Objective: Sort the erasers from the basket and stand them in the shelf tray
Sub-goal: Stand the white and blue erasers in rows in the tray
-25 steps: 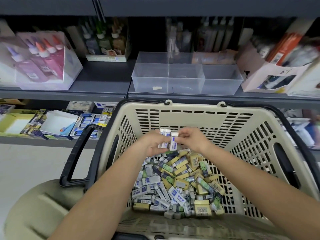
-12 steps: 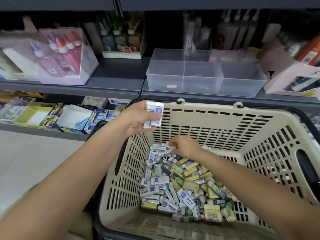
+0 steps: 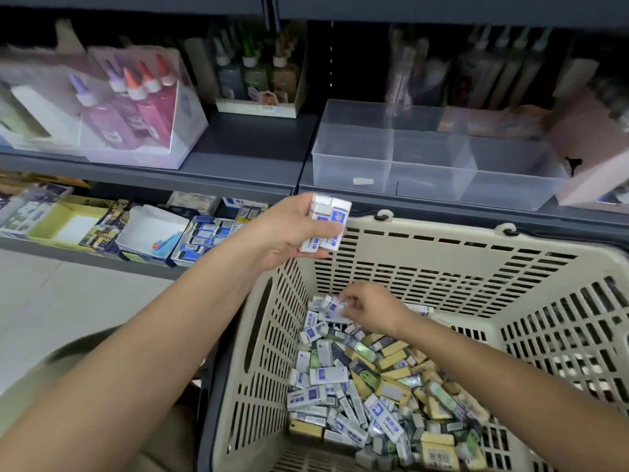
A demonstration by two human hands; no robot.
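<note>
Left fingers (image 3: 323,230) grip eraser stack (image 3: 332,214) | right fingers (image 3: 352,299) pinch eraser (image 3: 335,307) in basket (image 3: 442,245)

Dark grey shelf (image 3: 245,158), clear divided tray (image 3: 391,165) on it, glue-bottle display box (image 3: 136,137) left, pinkish box (image 3: 592,172) right

The left arm (image 3: 143,366) reaches from the lower left to mid-frame. The left hand (image 3: 289,233) is raised, thumb and fingers curled round a stack of erasers (image 3: 328,223). The right arm (image 3: 493,376) enters from the lower right. The right hand (image 3: 372,310) sits lower at centre, fingertips apparently pinching one eraser (image 3: 335,307).
</note>
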